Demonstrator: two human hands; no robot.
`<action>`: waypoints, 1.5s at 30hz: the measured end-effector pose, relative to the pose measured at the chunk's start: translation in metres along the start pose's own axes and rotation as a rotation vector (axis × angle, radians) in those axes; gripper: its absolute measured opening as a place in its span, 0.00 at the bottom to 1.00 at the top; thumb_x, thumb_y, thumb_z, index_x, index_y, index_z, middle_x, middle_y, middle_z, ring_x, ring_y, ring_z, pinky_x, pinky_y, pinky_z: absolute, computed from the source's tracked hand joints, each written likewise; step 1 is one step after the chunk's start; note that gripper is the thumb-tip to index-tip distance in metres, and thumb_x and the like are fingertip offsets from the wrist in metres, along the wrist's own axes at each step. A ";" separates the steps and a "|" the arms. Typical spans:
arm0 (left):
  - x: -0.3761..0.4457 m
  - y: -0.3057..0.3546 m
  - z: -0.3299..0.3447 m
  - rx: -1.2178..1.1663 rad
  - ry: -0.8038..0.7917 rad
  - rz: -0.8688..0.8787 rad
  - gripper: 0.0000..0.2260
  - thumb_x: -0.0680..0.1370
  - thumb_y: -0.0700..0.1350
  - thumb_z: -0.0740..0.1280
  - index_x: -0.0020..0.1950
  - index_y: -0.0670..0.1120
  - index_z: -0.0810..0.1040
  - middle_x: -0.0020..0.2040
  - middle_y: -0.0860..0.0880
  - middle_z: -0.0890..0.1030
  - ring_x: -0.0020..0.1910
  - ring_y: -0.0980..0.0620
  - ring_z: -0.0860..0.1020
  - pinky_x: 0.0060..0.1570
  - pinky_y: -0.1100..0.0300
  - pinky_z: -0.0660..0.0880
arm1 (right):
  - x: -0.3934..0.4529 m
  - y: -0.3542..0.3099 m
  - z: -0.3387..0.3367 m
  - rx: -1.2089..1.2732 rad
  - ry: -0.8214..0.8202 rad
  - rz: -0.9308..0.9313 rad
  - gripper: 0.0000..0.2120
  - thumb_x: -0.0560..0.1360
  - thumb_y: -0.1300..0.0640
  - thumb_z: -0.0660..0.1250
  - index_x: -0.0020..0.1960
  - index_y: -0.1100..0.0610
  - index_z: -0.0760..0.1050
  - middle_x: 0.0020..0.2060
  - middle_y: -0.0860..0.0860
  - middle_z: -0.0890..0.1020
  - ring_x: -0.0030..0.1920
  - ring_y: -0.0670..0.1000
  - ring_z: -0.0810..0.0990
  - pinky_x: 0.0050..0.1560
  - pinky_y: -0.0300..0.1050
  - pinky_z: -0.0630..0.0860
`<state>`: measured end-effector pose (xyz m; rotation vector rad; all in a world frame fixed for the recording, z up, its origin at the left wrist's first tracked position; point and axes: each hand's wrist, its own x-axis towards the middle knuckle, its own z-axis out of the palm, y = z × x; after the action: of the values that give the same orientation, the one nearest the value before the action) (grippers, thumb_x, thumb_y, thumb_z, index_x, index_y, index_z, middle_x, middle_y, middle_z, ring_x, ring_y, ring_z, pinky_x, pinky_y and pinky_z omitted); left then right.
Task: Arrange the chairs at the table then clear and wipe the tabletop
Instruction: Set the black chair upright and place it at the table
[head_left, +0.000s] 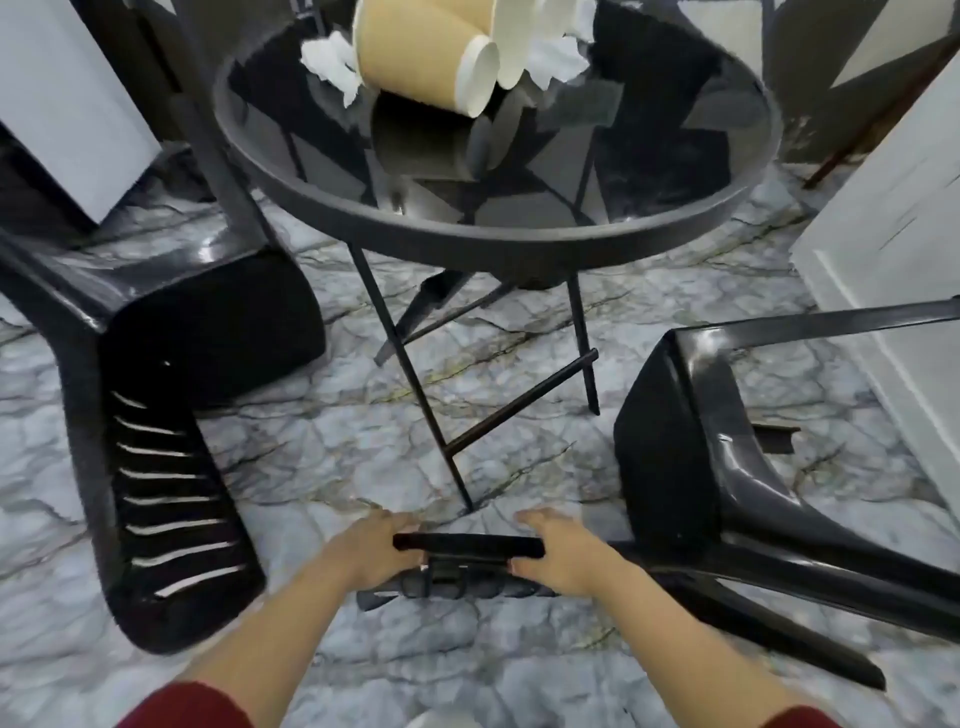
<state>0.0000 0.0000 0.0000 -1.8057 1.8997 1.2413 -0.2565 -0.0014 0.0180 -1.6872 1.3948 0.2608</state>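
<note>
A round black glass-topped table (519, 236) stands ahead on thin folding legs. On it lie tipped tan and white paper cups (415, 57) and crumpled white tissues (332, 62). One black plastic chair (171, 415) lies toppled on the floor at the left. A second black chair (696, 441) lies on its side at the right, its slatted back's top edge low in front of me. My left hand (374, 545) and my right hand (561, 551) both grip that top edge, one at each end.
The floor is grey marble-patterned tile (322, 457). A white panel or door (893, 291) leans at the right, close to the fallen chair. A white box-like object (62, 104) sits at the far left behind the other chair.
</note>
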 end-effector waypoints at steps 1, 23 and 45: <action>0.005 -0.005 0.007 -0.055 0.017 0.014 0.24 0.76 0.57 0.63 0.71 0.55 0.64 0.69 0.46 0.68 0.68 0.46 0.67 0.67 0.53 0.65 | 0.008 0.004 0.007 -0.007 0.004 -0.029 0.33 0.74 0.45 0.65 0.74 0.52 0.58 0.75 0.52 0.60 0.74 0.54 0.59 0.73 0.47 0.59; -0.126 0.122 -0.119 -0.373 0.397 0.218 0.09 0.63 0.56 0.77 0.38 0.55 0.82 0.31 0.55 0.84 0.31 0.62 0.79 0.29 0.72 0.70 | -0.121 -0.041 -0.085 0.371 0.351 -0.143 0.19 0.70 0.42 0.68 0.61 0.39 0.72 0.56 0.39 0.79 0.56 0.41 0.76 0.57 0.38 0.72; -0.302 0.328 -0.119 -0.228 0.474 0.645 0.22 0.66 0.55 0.74 0.56 0.64 0.69 0.51 0.61 0.80 0.49 0.62 0.77 0.50 0.64 0.73 | -0.357 -0.041 -0.136 0.471 0.701 -0.193 0.14 0.73 0.52 0.69 0.54 0.36 0.73 0.50 0.39 0.81 0.50 0.35 0.76 0.47 0.25 0.68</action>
<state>-0.1904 0.0874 0.4110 -1.7680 2.8759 1.3304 -0.3928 0.1377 0.3496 -1.5432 1.5957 -0.7829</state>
